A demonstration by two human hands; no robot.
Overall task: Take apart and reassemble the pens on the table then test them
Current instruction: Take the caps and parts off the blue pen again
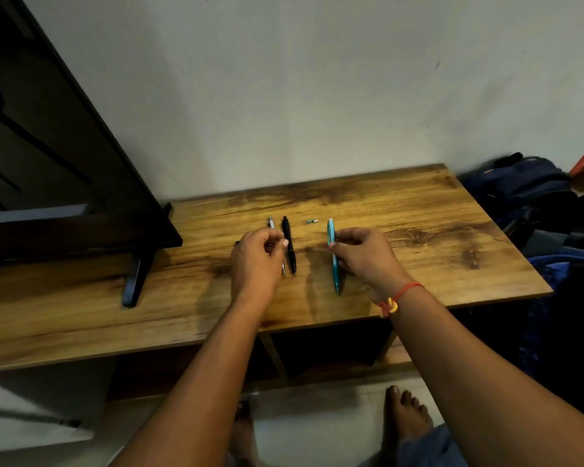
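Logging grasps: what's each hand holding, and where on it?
Right hand: teal pen, pinched on its upper barrel. Left hand: silver pen, around mid-barrel.

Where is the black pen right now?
The black pen lies mid-table in the head view, just right of the left hand and the silver pen, left of the blue pen.

Your single head-worn wide-angle view, looking forward and steeply down from standing height, worktop (pixel 385 210) mid-frame at arm's reach, wall (pixel 284 96) filling the top, your feet at the bottom edge, edges bowed.
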